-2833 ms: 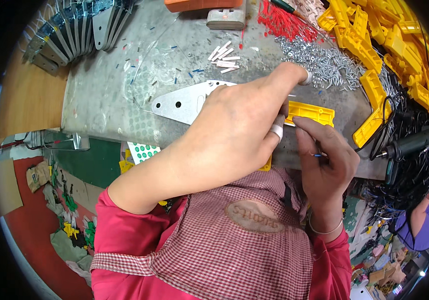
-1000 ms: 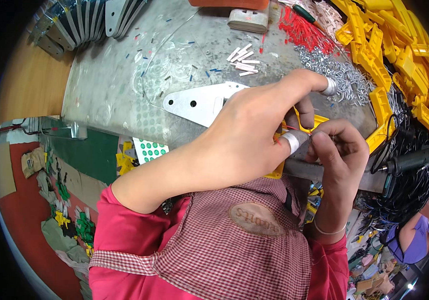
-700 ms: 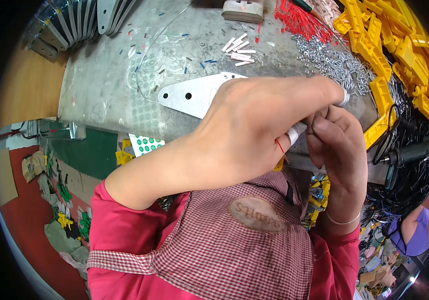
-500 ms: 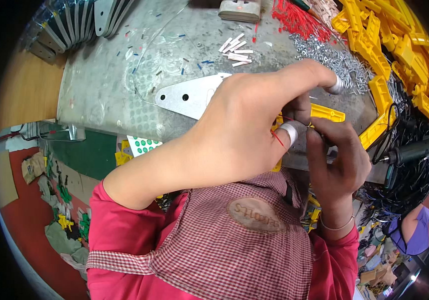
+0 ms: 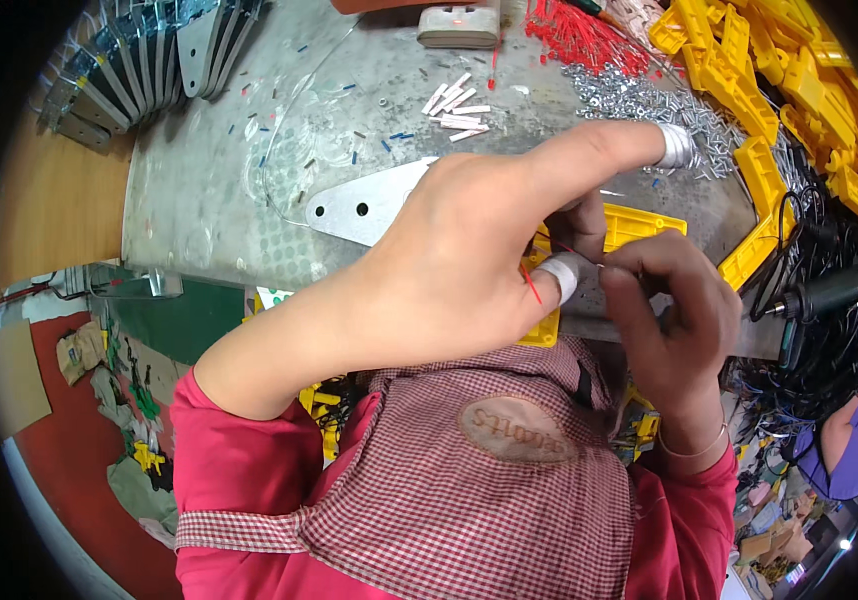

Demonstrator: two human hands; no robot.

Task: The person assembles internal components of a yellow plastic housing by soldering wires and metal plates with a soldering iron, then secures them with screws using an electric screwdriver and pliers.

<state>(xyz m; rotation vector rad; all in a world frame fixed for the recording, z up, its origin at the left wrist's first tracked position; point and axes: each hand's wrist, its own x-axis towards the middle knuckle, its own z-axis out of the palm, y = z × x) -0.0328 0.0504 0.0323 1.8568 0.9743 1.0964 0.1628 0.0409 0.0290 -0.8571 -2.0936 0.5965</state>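
Note:
My left hand point(image 5: 479, 235) is over the near part of the bench, white tape around its thumb and index finger. The index finger stretches out to the right, while the thumb and the other fingers close on a thin red wire point(image 5: 532, 284). Just right of it, my right hand point(image 5: 684, 310) pinches thumb and index finger together close to the left thumb tip. What lies in that pinch is too small to make out. A yellow plastic housing point(image 5: 639, 225) sits below and behind the hands, partly covered. Partly under my left hand lies a flat grey metal plate point(image 5: 339, 210) with holes.
Small white sleeves point(image 5: 459, 110), red wires point(image 5: 584, 40) and loose screws point(image 5: 639, 105) lie farther back. Yellow housings point(image 5: 799, 90) are heaped at the right, above a dark power screwdriver point(image 5: 829, 298) and black cables. Metal plates point(image 5: 149, 70) stand at the far left.
The view has shifted slightly, bringing more of an orange-brown object in at the top edge. Both hands keep nearly the same pose, the right fingertips a little closer to the left thumb.

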